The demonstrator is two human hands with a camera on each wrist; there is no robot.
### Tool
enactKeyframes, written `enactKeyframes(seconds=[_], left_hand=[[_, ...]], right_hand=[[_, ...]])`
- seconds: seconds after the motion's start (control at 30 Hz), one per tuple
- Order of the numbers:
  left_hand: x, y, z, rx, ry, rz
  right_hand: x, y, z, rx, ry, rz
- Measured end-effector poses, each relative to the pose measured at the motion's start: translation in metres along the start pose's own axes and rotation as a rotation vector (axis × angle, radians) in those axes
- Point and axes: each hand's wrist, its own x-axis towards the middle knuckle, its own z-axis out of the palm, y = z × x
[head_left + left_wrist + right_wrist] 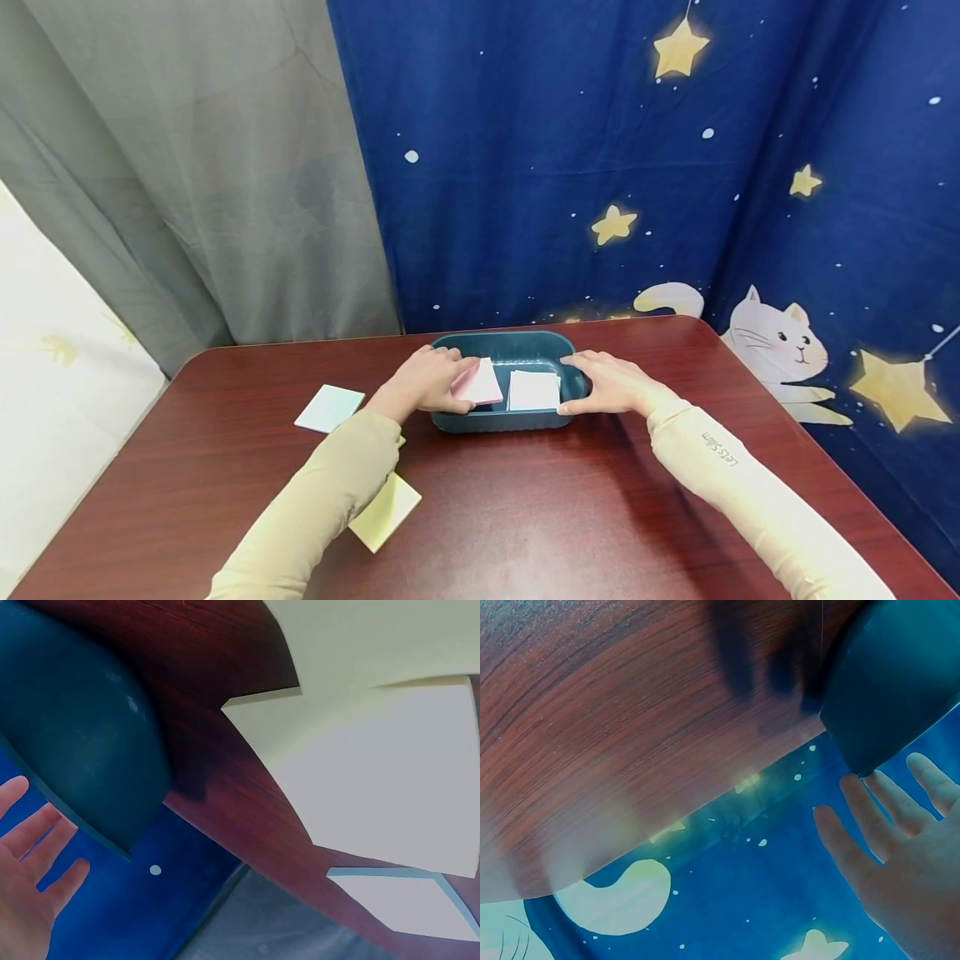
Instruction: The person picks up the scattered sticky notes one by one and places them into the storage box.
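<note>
A dark teal oblong bin stands near the table's back edge. Inside its left end is a pink sticky note pad, and my left hand grips it, thumb in front and fingers behind. To the right in the bin lies a white stack of square notes. My right hand reaches over the bin's right end, thumb close to the white stack. In the right wrist view, that hand's fingers are spread and nearly straight by the rim. The left fingertips partly disappear behind the rim in the left wrist view.
A light blue note pad lies left of the bin on the reddish-brown table. Yellow note pads sit beside and partly under my left sleeve. Behind the table hang a grey curtain and a blue starry curtain.
</note>
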Motion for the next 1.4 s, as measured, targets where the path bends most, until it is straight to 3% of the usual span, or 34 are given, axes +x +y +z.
enactKeyframes(seconds=[0.67,1.4], left_hand=[[0.022,0.004,0.007,0.082,-0.113,0.026],[0.029,0.003,0.026,0.03,-0.239,-0.012]], right_hand=[[0.0,0.001,0.002,-0.011,-0.005,0.009],[0.0,0.0,0.001,-0.003,-0.002,0.013]])
